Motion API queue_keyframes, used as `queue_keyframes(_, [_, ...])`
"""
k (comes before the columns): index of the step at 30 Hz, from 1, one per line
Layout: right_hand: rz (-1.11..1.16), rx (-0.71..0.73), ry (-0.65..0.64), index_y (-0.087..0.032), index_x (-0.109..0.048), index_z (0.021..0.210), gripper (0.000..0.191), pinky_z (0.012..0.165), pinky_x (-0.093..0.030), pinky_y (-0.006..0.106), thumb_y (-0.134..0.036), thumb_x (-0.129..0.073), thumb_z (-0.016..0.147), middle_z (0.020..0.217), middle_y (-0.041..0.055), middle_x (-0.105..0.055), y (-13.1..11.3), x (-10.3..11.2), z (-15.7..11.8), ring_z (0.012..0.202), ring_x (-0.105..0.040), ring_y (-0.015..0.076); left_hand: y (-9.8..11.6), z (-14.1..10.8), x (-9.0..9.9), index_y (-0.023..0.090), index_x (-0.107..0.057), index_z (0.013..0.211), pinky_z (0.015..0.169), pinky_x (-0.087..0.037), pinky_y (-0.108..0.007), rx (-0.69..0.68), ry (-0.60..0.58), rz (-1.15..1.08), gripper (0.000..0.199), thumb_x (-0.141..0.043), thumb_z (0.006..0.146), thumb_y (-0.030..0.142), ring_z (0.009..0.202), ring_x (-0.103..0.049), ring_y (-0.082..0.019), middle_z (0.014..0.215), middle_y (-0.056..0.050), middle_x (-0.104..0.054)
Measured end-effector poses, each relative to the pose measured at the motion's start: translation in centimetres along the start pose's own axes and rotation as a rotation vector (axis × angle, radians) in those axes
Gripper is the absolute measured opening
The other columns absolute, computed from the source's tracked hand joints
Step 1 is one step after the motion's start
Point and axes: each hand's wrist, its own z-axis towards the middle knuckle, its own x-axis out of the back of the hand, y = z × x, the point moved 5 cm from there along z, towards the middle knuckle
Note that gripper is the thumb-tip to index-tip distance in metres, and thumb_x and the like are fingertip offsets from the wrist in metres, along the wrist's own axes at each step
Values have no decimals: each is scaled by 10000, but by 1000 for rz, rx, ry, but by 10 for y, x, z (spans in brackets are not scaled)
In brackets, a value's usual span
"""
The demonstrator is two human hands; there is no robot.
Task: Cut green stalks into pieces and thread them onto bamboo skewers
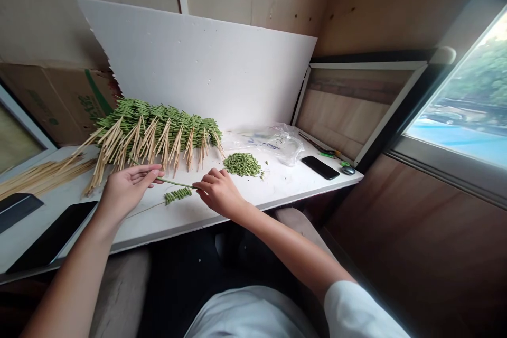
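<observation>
A long green bean [176, 183] stretches between my two hands above the white table. My left hand [130, 185] pinches it between thumb and fingers, with part of the bean showing beyond that hand. At its other end my right hand [219, 193] grips it with closed fingertips. Just below the bean lies a skewer threaded with short green bean pieces [178, 196], its bare stick [144, 210] pointing left. Behind my left hand rises a big stack of bean skewers [166, 124], their bare sticks bunched toward me. Beyond my right hand is a pile of cut bean ends [242, 164].
Loose bamboo skewers [47, 177] lie at the left, near a dark tablet-like slab [53, 237] and another dark device [18, 210]. A clear plastic bag [279, 142], a phone [320, 167] and a small dark rounded object [348, 170] are at the right. A white board [206, 63] stands behind.
</observation>
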Motion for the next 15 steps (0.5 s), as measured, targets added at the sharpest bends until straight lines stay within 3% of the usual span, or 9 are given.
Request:
queue_keyframes(6, [78, -112, -53, -197, -813, 1152, 208, 863, -340, 401, -294, -650, 1066, 965, 84, -776, 15, 3, -16, 1042, -575, 249, -35, 14, 0, 149, -772, 1140, 753, -606, -313, 170, -115, 83, 535, -825, 741, 502, 879, -794, -257, 1022, -128, -826])
queue_keyframes(10, [152, -145, -47, -202, -817, 1118, 180, 866, -337, 389, -300, -682, 1051, 964, 86, -786, 23, 2, -20, 1050, -575, 247, -45, 13, 3, 141, -755, 1162, 745, -601, -358, 219, -213, 251, 588, -761, 788, 595, 859, -779, -298, 949, -140, -814])
queue_keyframes(13, [239, -190, -37, -223, -818, 1068, 133, 850, -339, 365, -307, -724, 1026, 963, 69, -792, 29, -1, -22, 1044, -577, 238, -35, 6, 3, 160, -779, 1108, 773, -588, -456, 106, -125, 641, 533, -660, 863, 618, 856, -743, -357, 954, -155, -794])
queue_keyframes(15, [279, -220, -23, -233, -816, 1044, 104, 843, -345, 350, -308, -755, 1005, 968, 57, -795, 32, -3, -24, 1048, -579, 232, -16, -3, -10, 180, -787, 1113, 872, -566, -509, -122, 2, 844, 515, -574, 932, 612, 958, -721, -386, 1024, -158, -778])
